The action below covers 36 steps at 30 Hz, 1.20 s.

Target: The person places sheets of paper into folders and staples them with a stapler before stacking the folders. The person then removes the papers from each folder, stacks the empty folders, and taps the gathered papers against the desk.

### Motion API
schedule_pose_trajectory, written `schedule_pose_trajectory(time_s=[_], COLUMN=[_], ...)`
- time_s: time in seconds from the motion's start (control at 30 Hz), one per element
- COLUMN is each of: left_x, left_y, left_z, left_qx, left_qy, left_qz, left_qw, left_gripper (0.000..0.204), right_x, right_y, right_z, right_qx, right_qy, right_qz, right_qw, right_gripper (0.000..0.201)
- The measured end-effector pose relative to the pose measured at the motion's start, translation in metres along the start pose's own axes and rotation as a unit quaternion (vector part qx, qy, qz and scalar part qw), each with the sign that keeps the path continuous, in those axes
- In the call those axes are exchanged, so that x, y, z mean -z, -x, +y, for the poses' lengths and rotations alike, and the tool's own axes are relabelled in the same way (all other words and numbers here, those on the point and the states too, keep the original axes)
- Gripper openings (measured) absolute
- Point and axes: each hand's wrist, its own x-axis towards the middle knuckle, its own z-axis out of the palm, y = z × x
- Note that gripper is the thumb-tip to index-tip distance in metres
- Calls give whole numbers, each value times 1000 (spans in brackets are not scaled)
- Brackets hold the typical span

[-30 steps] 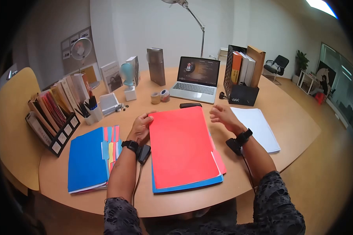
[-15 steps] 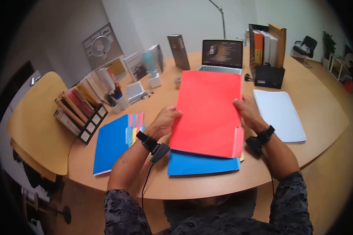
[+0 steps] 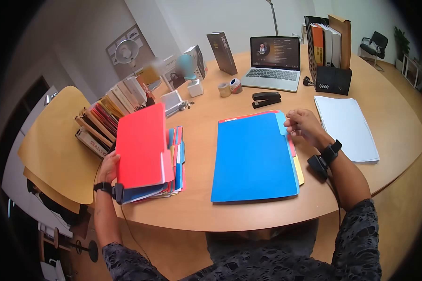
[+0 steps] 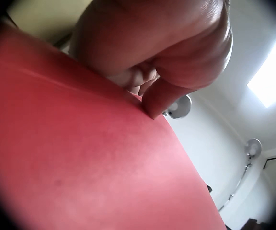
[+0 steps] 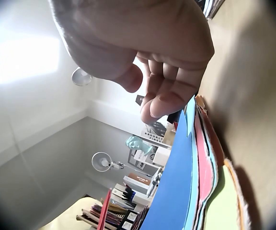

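Observation:
My left hand grips a red file folder by its left edge; in the left wrist view the thumb presses on its face. The folder is tilted above the left pile of coloured folders and hides most of that pile. A second pile, topped by a blue file folder, lies at the middle, with light blue, pink and yellow tabs at its right. Over that pile's upper right corner hovers my right hand, its fingers loosely curled, thumb apart from them in the right wrist view, nothing held.
A black stapler lies behind the blue folder. White paper sheets are at the right. Farther back stand tape rolls, a laptop and a black file holder. A file rack is at the left.
The red folder, held by both hands half a second ago, has moved left in my left hand. My right hand has let go of it. The blue folder is uncovered.

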Motion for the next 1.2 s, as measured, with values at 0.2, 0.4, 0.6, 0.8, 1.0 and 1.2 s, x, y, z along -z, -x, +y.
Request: schedule_pose_trajectory(time_s=[0.2, 0.4, 0.6, 0.8, 1.0, 1.2], left_x=[37, 27, -223, -354, -367, -364], left_y=[20, -33, -24, -12, -10, -9], left_z=[-32, -51, 23, 8, -6, -9], left_qx=[72, -46, -133, -244, -212, -212], left_qy=[-21, -388, -397, -517, -574, -582], left_qz=[69, 176, -222, -458, -439, -422], left_qw=[995, 903, 880, 681, 658, 662], left_gripper=[33, 36, 59, 91, 104, 106], right_x=[0, -1, 2, 3, 1, 0], right_y=[-2, 2, 2, 5, 4, 8], right_z=[2, -7, -10, -11, -10, -15], right_qx=[-21, -51, -58, -64, -64, -53], right_qy=[-1, 7, -48, -21, 12, 32], right_qz=[-2, 11, -14, -44, -56, -45], right_qw=[1000, 999, 997, 997, 996, 997], right_gripper=[20, 22, 30, 36, 41, 45])
